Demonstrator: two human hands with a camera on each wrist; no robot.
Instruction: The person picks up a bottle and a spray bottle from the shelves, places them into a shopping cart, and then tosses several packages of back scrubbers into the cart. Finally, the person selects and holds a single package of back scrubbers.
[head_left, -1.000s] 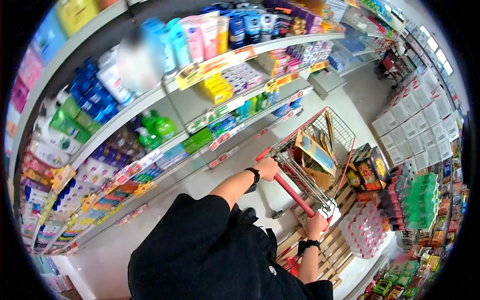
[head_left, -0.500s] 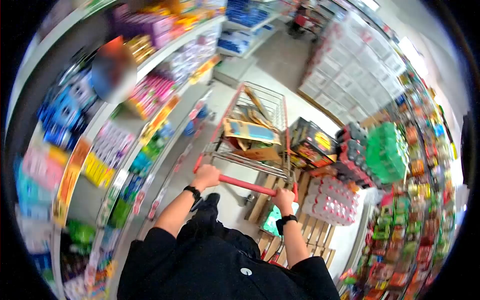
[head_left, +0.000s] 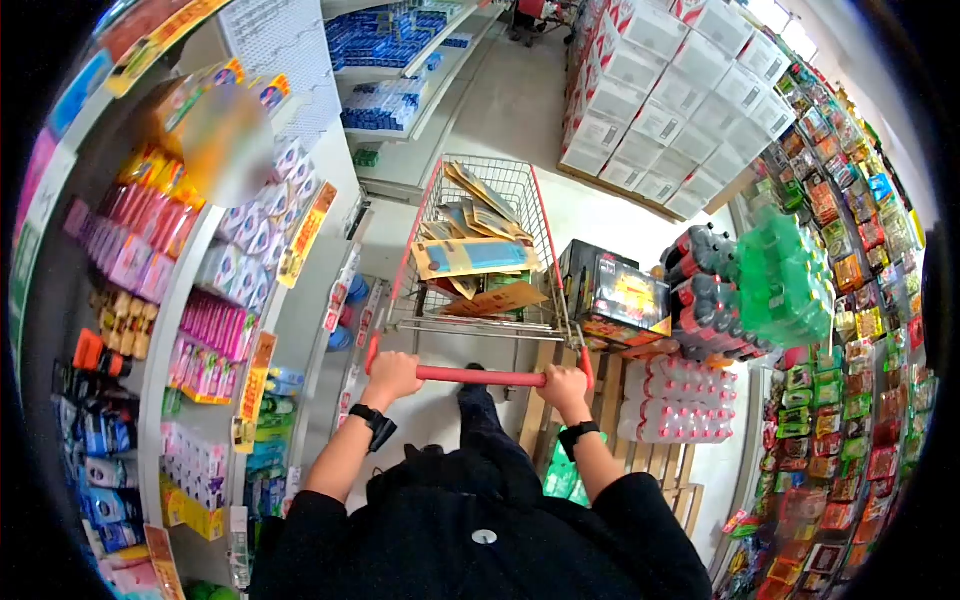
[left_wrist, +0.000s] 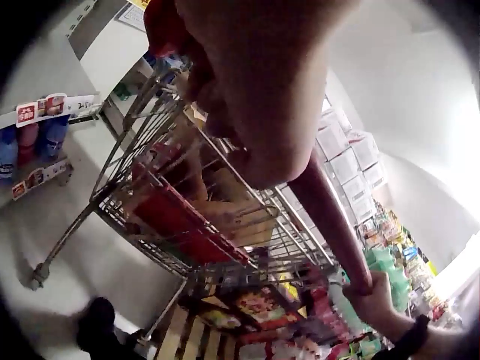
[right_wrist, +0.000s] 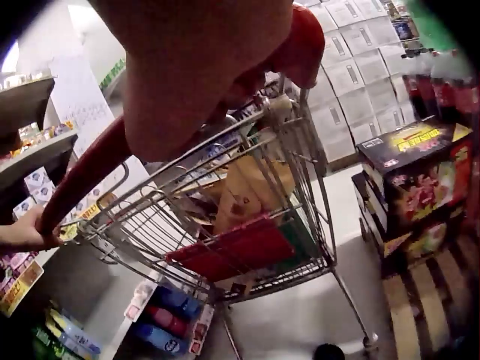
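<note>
My left hand [head_left: 394, 378] grips the left end of the red handle [head_left: 480, 376] of a wire shopping cart [head_left: 545, 215]. Near the handle's right end, my right hand [head_left: 566, 388] is curled round the same bar. Flattened cardboard pieces [head_left: 470, 257] lie in the basket, one with a blue panel. Close up in the left wrist view, my left hand [left_wrist: 251, 97] wraps the bar, with my right hand [left_wrist: 373, 296] farther along it. The right wrist view shows my right hand [right_wrist: 202, 82] near and my left hand [right_wrist: 28, 231] at the far end.
Shelves of packaged goods [head_left: 215, 350] run along the left. White boxes [head_left: 660, 100] are stacked ahead on the right. Dark cartons [head_left: 625, 300], green bottle packs [head_left: 785, 280] and clear bottle packs [head_left: 680, 400] stand right of the cart, near a wooden pallet [head_left: 665, 460]. Hanging packets [head_left: 830, 400] line the far right.
The cart has swung from pointing up-right to nearly straight ahead, and the shelves have shifted in view. A foot now shows below the handle. Both hands have stayed on the bar.
</note>
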